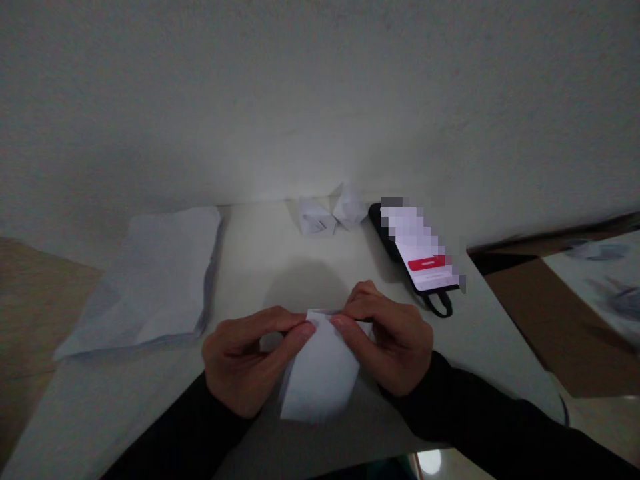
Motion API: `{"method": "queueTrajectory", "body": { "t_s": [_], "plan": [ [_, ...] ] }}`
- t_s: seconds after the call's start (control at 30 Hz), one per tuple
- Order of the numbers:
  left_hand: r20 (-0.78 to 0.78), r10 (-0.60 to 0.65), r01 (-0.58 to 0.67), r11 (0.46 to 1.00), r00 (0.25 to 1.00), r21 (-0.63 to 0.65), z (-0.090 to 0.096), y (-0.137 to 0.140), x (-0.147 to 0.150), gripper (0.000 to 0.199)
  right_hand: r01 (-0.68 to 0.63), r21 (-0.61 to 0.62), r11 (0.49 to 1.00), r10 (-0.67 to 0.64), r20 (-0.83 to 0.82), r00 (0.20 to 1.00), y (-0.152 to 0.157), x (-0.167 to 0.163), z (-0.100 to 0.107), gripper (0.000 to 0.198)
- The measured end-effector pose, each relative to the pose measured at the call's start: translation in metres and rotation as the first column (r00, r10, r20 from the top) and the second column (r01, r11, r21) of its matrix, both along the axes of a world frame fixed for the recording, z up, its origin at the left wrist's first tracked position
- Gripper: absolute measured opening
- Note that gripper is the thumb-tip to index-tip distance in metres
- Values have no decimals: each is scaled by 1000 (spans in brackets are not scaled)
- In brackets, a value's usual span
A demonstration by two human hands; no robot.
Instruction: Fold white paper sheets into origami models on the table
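Observation:
A folded sheet of white paper (323, 380) is between my two hands, over the near part of the table. My left hand (253, 353) pinches its upper left edge between thumb and index finger. On the upper right side, my right hand (393, 337) grips the same paper, thumb on the face toward me and fingers curled behind. The paper's lower end hangs toward me. Beyond the hands, two folded white paper pieces, a boxy one (317, 217) and a pointed one (350, 205), stand side by side against the wall.
A stack of white paper sheets (165, 273) lies at the left of the white table (260, 233). At the back right, a phone (425, 257) with a lit screen rests tilted on a dark object, a black cable loop (443, 307) below it. Brown cardboard (565, 327) is beyond the right edge.

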State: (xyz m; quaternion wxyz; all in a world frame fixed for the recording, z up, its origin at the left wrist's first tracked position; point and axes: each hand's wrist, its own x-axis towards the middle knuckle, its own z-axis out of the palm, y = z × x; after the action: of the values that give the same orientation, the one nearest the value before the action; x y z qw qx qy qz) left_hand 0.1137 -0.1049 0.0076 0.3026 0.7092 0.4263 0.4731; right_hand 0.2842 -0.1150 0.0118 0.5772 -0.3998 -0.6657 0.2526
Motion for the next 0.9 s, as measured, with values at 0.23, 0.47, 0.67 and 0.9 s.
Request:
{"method": "queueTrajectory", "body": {
  "t_s": [0.23,0.47,0.67,0.9],
  "plan": [
    [-67,12,-5,995,998,98,2,-2,1,19,20,25,999,-20,2,1000,1,0,2,10],
    [-140,29,-12,992,990,124,5,-4,2,19,55,45,997,-56,9,998,2,-1,3,11],
    [-166,48,-26,991,985,133,6,-5,3,19,69,61,996,-70,21,997,1,-2,3,12],
    [-185,50,-22,988,981,152,8,-4,5,16,49,64,997,-53,53,997,0,-2,5,12]
  ]
}}
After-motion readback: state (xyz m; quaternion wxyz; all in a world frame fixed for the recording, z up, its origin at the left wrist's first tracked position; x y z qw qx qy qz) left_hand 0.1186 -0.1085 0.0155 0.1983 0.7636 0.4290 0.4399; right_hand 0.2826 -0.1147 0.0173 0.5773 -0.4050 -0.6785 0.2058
